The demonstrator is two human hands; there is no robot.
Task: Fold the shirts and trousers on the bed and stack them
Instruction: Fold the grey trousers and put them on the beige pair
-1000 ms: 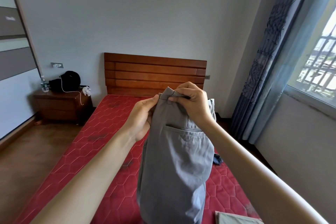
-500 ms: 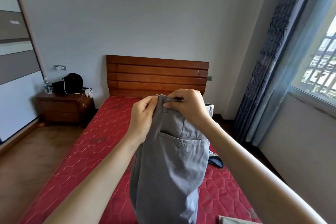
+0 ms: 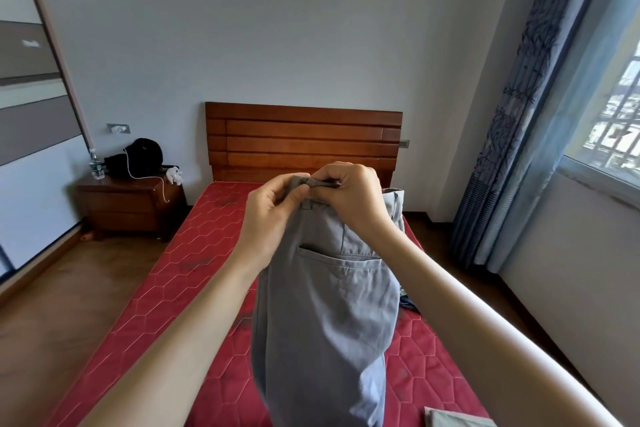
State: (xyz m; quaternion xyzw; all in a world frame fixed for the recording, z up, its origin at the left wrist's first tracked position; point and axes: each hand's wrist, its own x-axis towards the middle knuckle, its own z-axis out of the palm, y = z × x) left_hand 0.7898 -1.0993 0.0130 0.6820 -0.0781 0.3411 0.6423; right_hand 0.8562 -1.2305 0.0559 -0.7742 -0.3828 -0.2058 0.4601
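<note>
Hands [image 3: 273, 218] closer on waistband [image 3: 313, 182] than before

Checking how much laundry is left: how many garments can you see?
3, maybe more hidden: grey trousers held up in both hands, a dark garment on the bed behind them, and a folded beige one at the bottom edge.

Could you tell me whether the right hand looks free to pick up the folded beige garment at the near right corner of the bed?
Probably not yet: the right hand and left hand both pinch the grey trousers by the waistband.
</note>
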